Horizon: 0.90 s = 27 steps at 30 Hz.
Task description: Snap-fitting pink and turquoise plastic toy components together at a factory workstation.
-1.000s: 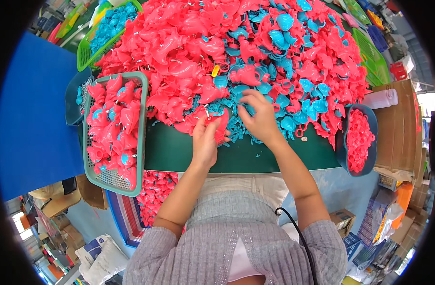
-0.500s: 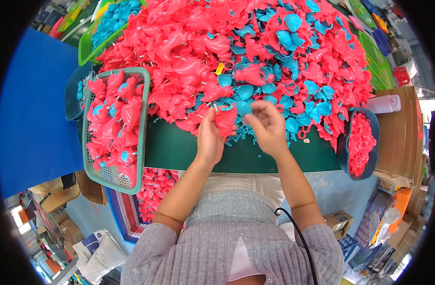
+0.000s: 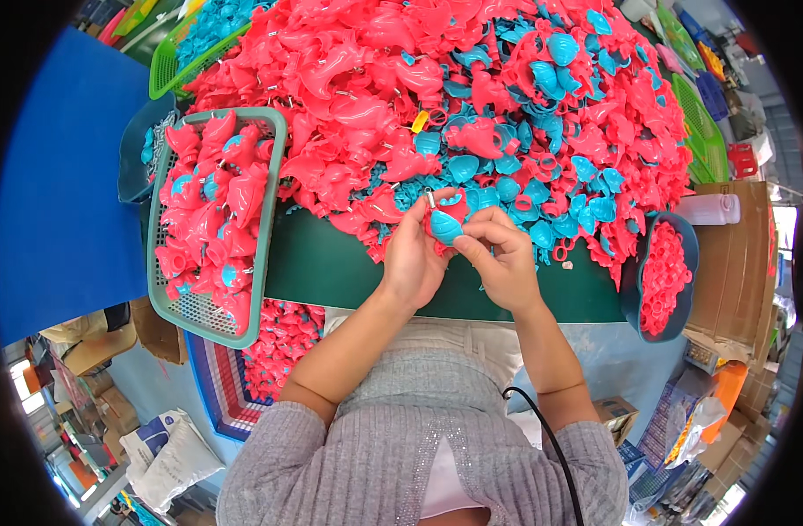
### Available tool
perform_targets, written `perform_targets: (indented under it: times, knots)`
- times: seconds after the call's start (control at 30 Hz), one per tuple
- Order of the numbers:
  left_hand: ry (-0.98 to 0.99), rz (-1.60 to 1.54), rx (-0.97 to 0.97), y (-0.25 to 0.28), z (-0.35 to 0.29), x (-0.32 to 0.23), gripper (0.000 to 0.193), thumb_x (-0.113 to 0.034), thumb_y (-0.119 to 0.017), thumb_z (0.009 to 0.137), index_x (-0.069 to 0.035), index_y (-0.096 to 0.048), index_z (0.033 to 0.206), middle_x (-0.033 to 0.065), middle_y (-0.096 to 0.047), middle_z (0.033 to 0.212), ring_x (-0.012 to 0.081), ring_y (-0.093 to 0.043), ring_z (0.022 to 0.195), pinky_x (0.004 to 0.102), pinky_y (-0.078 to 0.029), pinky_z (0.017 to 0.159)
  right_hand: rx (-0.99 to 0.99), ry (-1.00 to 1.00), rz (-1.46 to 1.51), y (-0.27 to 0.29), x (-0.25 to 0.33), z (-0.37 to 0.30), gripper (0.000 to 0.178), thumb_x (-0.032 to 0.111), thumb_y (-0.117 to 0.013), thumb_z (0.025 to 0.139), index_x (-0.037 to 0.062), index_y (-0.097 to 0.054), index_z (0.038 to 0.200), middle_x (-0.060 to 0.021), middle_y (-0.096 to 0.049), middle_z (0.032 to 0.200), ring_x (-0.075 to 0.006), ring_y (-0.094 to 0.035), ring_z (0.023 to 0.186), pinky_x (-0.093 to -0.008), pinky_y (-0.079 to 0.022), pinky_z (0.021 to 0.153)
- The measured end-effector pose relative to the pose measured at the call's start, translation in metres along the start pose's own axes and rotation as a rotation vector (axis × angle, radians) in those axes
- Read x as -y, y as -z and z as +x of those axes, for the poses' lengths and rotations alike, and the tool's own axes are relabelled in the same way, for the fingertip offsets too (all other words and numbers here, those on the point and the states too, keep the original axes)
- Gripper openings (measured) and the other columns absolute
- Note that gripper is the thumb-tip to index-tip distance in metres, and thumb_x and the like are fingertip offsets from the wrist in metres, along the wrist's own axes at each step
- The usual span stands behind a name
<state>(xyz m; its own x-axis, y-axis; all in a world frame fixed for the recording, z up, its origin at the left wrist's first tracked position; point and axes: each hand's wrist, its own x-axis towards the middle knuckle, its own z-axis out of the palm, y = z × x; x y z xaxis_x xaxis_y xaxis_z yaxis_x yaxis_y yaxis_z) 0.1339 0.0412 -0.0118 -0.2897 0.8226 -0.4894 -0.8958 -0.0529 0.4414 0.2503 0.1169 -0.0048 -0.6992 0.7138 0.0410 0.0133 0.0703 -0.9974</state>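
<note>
Shell (image 3: 445,226) against pink body (image 3: 459,210)

Both pieces are right of the mesh basket (image 3: 277,180), in front of the heap (image 3: 358,57), which also lies to the basket's right. The left hand (image 3: 415,265) cradles the pink body; the right hand (image 3: 508,263) pinches the blue shell's edge. Both pieces look light, stiff and glossy, so probably slippery; the thin shell might crack if squeezed. Its rim seems the best hold; the body, its rounded flank, clear of the silvery pin (image 3: 431,199).
</note>
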Motion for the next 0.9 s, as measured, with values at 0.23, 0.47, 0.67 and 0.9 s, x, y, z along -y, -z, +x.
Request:
perform_targets:
  times: [0.23, 0.47, 0.67, 0.9]
  knots:
    - [-0.002, -0.064, 0.016, -0.01, -0.006, 0.001, 0.042, -0.038, -0.033, 0.1, -0.008, -0.05, 0.124, 0.0069, -0.058, 0.113, 0.0174, -0.053, 0.106, 0.0319, -0.041, 0.09, 0.005, 0.074, -0.08, -0.003, -0.007, -0.003, 0.009, -0.001, -0.066, 0.084, -0.0036, -0.066, 0.092, -0.0051, -0.053, 0.093, -0.0089, -0.053, 0.074, -0.0208, -0.043, 0.061]
    - [-0.068, -0.131, 0.117, -0.004, -0.003, 0.009, 0.044, -0.037, -0.028, 0.103, -0.005, -0.048, 0.125, 0.0101, -0.057, 0.115, 0.0222, -0.052, 0.111, 0.0384, -0.04, 0.099, -0.038, 0.117, -0.262, -0.01, 0.011, -0.006, 0.007, 0.003, -0.068, 0.08, -0.0014, -0.065, 0.085, -0.0065, -0.054, 0.083, -0.016, -0.053, 0.075, -0.0278, -0.042, 0.064]
    - [-0.002, -0.124, 0.183, -0.003, -0.007, 0.007, 0.046, -0.036, -0.025, 0.103, -0.004, -0.046, 0.128, 0.0108, -0.055, 0.12, 0.0239, -0.051, 0.114, 0.0393, -0.038, 0.101, 0.039, 0.268, -0.47, -0.004, 0.024, -0.005, 0.005, 0.002, -0.068, 0.076, -0.0001, -0.065, 0.08, -0.0095, -0.054, 0.078, -0.0237, -0.052, 0.076, -0.0335, -0.042, 0.066]
    - [-0.05, -0.096, 0.164, -0.002, -0.011, 0.016, 0.051, -0.042, -0.02, 0.103, -0.007, -0.044, 0.13, 0.0129, -0.054, 0.122, 0.0227, -0.051, 0.113, 0.0391, -0.039, 0.099, -0.049, 0.123, -0.296, -0.011, 0.014, -0.011, 0.007, 0.001, -0.07, 0.077, -0.0007, -0.067, 0.082, -0.0077, -0.056, 0.074, -0.0162, -0.053, 0.065, -0.0288, -0.042, 0.059]
